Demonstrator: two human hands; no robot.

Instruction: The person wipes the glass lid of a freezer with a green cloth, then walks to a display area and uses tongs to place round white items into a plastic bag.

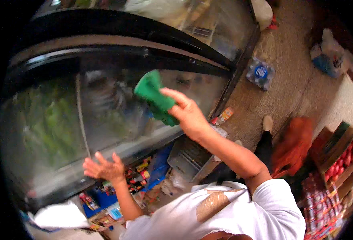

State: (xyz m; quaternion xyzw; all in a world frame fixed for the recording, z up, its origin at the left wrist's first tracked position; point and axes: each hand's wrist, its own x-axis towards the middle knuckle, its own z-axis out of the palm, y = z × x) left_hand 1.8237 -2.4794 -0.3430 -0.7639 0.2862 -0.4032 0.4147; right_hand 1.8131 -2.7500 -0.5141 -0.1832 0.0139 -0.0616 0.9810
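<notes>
A folded green cloth (158, 96) is pinched between the thumb and fingers of my right hand (185, 114). That hand is raised in front of a glass-fronted display cooler (119, 120) with a black frame. From this view I cannot tell whether the cloth touches the glass. My left hand (106, 166) holds nothing and has its fingers spread, close to the lower edge of the glass. Blurred green leafy goods (50, 123) show behind the left pane.
Below the cooler sit blue trays (161, 168) of small packets and a grey plastic crate (185, 159). A shrink-wrapped bottle pack (260, 73) and plastic bags (333, 57) are on the floor. An orange-red mesh sack (293, 147) lies near cartons of red produce (341, 159).
</notes>
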